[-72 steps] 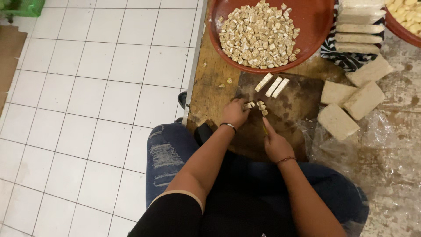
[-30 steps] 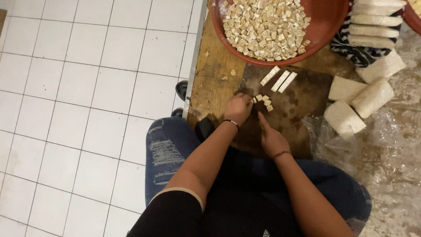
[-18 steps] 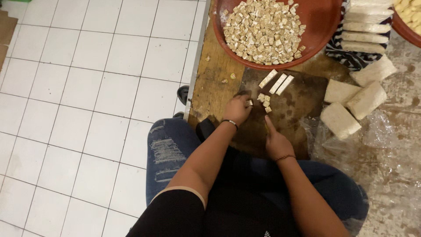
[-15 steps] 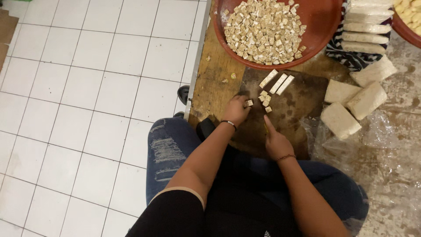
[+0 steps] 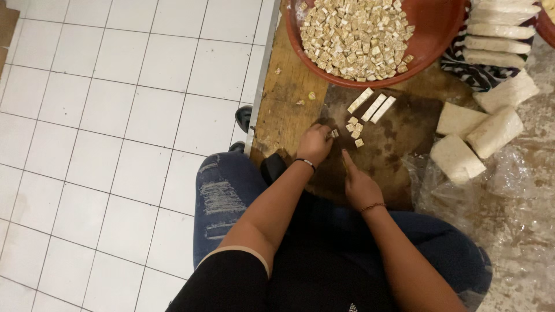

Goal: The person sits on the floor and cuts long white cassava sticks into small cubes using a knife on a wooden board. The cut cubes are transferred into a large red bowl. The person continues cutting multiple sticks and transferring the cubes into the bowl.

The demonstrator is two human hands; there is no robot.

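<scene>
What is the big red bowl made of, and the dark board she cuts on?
The red bowl looks like smooth plastic, though glazed clay is possible: its inner wall has an even, slightly glossy colour. The board looks like worn, unvarnished wood, with a dark, stained, matt surface. The table beneath shows pale wood grain.

Round reddish-brown bowl (image 5: 439, 34) of pale tan cubes (image 5: 355, 37), dark brown wooden cutting board (image 5: 399, 144), white square floor tiles (image 5: 115, 115), black-and-white striped cloth (image 5: 471, 75), blue ripped jeans (image 5: 222, 196)
</scene>
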